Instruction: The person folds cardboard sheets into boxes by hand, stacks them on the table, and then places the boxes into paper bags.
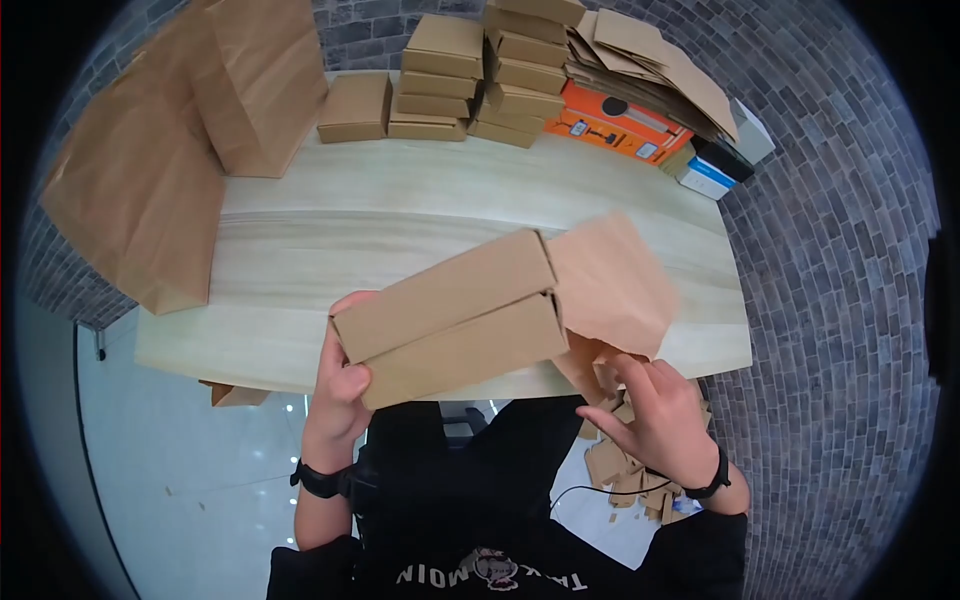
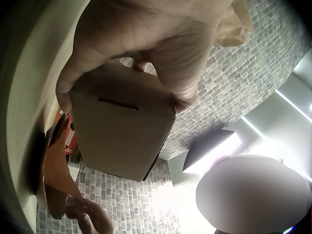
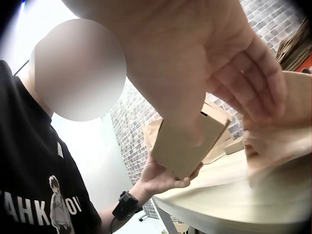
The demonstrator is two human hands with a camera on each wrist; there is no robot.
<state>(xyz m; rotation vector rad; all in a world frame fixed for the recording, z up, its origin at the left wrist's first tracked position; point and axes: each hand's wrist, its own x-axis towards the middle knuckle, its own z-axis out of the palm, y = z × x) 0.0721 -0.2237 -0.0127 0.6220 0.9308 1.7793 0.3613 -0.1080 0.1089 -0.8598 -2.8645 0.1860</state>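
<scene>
My left hand (image 1: 345, 395) grips a plain brown cardboard box (image 1: 455, 325) by its left end, with the thumb at the near lower corner. In the left wrist view a narrow slot shows in the end face of that box (image 2: 122, 131). The box is tilted, its right end higher and overlapping a brown paper bag (image 1: 620, 280) in the head view. At the bag's near edge, the fingers of my right hand (image 1: 660, 410) curl against the paper, while the thumb sticks out apart. Blur softens the bag (image 3: 278, 141) in the right wrist view.
Stacked cardboard boxes (image 1: 440, 75) stand along the table's back, beside an orange box (image 1: 620, 125) topped with flat brown paper. Two large paper bags (image 1: 150, 180) stand at the left. Cardboard pieces (image 1: 630, 470) lie below the table's right front edge (image 1: 735, 365).
</scene>
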